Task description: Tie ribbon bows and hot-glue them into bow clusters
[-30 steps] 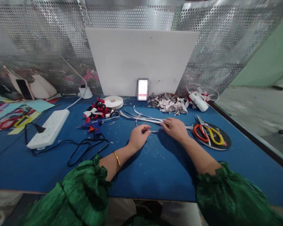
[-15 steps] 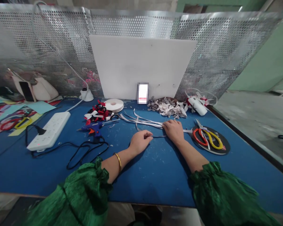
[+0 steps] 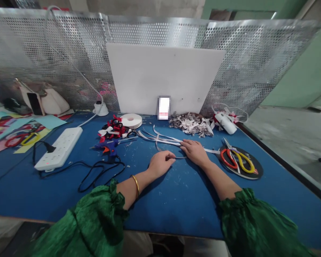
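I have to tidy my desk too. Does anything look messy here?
Yes. Tiny white scraps are sprinkled over the blue table, the ribbon strips lie loose and crossed, and the black cord by the glue gun curls in tangled loops.

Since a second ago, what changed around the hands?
The right hand slid a little left along the ribbon strip, closer to the left hand, which still pinches the strip's end. Nothing was let go. Scissors, glue gun and ribbon roll stayed put; the view tilted up slightly.
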The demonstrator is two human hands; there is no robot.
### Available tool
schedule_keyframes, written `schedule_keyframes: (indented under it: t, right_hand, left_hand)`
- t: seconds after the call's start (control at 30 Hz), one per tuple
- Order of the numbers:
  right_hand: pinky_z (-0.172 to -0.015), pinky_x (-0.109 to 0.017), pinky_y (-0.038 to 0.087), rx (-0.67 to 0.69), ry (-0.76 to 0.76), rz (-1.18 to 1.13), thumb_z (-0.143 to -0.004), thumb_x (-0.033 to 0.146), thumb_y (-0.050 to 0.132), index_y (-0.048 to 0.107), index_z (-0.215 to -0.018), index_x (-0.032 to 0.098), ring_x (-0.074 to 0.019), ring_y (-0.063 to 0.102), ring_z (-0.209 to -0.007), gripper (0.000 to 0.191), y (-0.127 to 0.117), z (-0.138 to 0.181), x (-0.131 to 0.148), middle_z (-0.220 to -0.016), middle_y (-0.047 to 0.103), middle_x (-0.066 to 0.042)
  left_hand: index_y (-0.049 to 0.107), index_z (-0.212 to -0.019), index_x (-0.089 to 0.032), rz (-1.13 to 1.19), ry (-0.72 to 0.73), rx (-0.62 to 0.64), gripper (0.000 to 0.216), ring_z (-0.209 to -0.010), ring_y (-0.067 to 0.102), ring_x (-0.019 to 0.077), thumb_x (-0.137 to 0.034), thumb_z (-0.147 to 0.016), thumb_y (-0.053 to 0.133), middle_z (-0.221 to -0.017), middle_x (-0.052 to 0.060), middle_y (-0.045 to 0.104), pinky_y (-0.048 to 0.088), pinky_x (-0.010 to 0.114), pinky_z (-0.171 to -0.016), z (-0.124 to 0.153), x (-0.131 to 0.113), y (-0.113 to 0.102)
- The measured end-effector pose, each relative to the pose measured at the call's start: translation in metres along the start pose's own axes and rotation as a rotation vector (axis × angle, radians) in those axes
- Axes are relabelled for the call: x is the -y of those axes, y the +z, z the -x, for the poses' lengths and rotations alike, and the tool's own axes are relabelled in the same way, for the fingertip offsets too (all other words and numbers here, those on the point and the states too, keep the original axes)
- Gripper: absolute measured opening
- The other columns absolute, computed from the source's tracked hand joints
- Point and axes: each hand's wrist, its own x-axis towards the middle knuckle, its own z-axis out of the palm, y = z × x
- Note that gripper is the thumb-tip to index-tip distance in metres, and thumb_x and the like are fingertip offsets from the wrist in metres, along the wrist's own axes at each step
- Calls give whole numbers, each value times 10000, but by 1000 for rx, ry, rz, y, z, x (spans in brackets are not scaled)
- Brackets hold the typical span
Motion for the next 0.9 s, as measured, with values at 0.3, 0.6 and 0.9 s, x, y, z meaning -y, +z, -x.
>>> schedule_keyframes:
  t: [0.3,0.6,0.9]
  right_hand:
    - [-1036,-403,369,-13,17,-14,-991,361,403,613,-1256,193,-239,549,-1228,378,-2,-2,2,-1343,600,-121]
    - [-1038,-416,387,32,-13,-19,-984,408,407,587,-1299,188,-260,519,-1270,425,2,-1,3,-1372,579,-122]
    - [-1027,-440,420,-241,24,-100,-959,363,453,581,-1291,131,-281,552,-1233,425,-6,-2,4,-1333,603,-151]
  left_hand:
    - [727,-889,-213,-36,2,16,177,-793,652,195,-280,-781,604,-879,47,738,472,291,-742,1,-4,-2]
    - [726,-894,-209,-52,6,22,181,-795,651,186,-281,-785,600,-885,42,738,473,277,-734,1,-4,-1]
    - [726,-896,-181,-19,5,35,179,-787,639,177,-258,-784,610,-873,48,733,468,282,-745,0,-3,-2]
